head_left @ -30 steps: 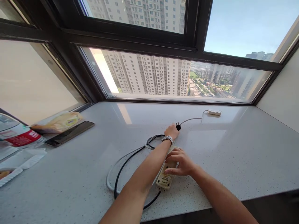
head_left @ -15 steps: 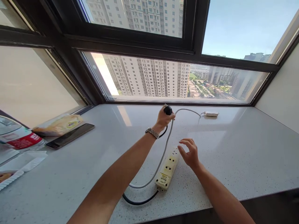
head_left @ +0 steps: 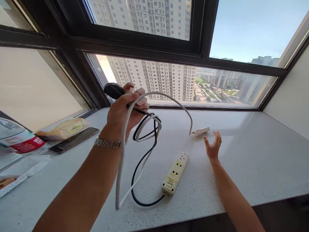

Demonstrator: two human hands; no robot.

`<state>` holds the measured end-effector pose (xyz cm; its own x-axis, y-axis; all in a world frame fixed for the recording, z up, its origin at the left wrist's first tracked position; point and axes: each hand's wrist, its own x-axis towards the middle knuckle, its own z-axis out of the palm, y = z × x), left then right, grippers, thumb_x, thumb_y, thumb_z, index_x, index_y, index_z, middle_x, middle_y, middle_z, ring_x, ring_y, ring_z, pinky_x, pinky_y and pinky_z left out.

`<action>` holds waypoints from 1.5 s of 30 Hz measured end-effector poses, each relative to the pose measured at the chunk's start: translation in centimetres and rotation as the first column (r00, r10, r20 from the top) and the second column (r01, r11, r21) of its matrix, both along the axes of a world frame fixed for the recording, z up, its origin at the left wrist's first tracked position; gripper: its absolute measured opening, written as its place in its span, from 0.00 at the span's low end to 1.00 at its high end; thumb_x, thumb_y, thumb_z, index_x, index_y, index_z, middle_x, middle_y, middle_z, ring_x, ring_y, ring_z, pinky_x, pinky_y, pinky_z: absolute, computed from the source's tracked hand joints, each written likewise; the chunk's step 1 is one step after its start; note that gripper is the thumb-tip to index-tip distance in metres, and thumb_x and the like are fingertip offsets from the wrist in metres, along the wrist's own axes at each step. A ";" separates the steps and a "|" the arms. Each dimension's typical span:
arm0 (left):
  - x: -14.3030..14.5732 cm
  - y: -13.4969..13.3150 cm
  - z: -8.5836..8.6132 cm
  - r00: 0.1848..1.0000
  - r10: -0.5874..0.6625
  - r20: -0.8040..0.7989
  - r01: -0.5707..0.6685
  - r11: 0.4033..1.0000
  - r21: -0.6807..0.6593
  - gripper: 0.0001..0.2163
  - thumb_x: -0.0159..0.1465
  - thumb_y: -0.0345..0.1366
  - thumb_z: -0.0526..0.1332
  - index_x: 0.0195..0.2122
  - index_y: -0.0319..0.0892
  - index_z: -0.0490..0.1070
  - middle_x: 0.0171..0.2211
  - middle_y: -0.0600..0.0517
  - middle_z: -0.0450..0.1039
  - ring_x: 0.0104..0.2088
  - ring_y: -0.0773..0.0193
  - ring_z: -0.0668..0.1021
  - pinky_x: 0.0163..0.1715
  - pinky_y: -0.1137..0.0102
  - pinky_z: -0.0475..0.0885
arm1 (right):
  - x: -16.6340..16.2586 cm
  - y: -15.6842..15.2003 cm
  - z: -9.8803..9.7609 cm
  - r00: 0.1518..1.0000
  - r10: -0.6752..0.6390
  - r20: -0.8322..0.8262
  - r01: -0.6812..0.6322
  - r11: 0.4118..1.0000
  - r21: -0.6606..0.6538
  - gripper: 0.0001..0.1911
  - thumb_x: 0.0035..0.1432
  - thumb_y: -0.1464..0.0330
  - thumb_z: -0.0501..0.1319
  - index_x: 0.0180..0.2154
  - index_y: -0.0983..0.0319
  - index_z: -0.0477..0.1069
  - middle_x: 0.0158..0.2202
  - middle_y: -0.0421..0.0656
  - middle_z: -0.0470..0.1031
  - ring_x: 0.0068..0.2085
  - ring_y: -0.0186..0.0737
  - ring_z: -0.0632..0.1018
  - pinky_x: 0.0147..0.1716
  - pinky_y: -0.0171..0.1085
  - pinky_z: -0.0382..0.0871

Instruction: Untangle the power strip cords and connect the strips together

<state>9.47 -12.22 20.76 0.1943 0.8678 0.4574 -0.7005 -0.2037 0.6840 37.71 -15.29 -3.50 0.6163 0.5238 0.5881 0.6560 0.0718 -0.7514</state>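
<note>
Up near the window, my left hand (head_left: 120, 112), with a metal watch on its wrist, is closed on a black plug (head_left: 113, 90) and cords. A white cord (head_left: 169, 95) loops from it down to a small white block (head_left: 201, 130) on the sill. The black cord (head_left: 133, 180) is tangled with the white one below my fingers and runs to a yellowed power strip (head_left: 174, 174) lying on the sill. My right hand (head_left: 213, 145) holds nothing; its fingers are spread just right of the small white block.
At the left are a dark phone (head_left: 74, 140), a yellowish packet (head_left: 64, 129), a bottle with a red label (head_left: 26, 146) and a white wrapper (head_left: 21, 174). Behind the speckled sill (head_left: 241, 167) stands a dark window frame (head_left: 145, 48). A white wall (head_left: 289, 100) closes the right side.
My left hand has risen and moved left and closer, lifting the plug and cords. The small white block has been pulled left and nearer. My right hand has moved right and forward.
</note>
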 end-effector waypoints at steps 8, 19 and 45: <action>-2.9 2.3 -1.9 0.940 0.340 0.021 -0.330 0.925 -0.188 0.16 0.43 0.21 0.66 0.26 0.44 0.60 0.20 0.61 0.61 0.22 0.75 0.66 0.21 0.76 0.59 | -1.0 0.7 -1.4 0.840 0.476 0.260 -0.380 0.858 -0.345 0.35 0.57 0.46 0.51 0.61 0.57 0.58 0.64 0.49 0.56 0.64 0.52 0.57 0.57 0.50 0.57; 4.1 -2.8 -9.3 0.884 0.099 -0.458 -0.084 0.995 0.054 0.16 0.46 0.28 0.64 0.36 0.43 0.64 0.30 0.57 0.66 0.25 0.71 0.71 0.27 0.72 0.67 | -1.9 0.6 -0.9 0.835 0.415 0.361 -0.229 0.859 -0.458 0.38 0.55 0.45 0.53 0.61 0.60 0.58 0.62 0.53 0.56 0.61 0.55 0.58 0.55 0.52 0.58; 5.2 -6.3 -20.8 -0.085 0.541 -0.837 0.373 0.796 0.477 0.51 0.45 0.48 0.70 0.66 0.48 0.43 0.66 0.40 0.44 0.65 0.43 0.50 0.60 0.47 0.48 | -0.3 1.2 -1.5 0.846 0.508 0.160 -0.423 0.824 -0.377 0.20 0.50 0.57 0.61 0.42 0.62 0.73 0.46 0.50 0.74 0.50 0.52 0.71 0.51 0.50 0.62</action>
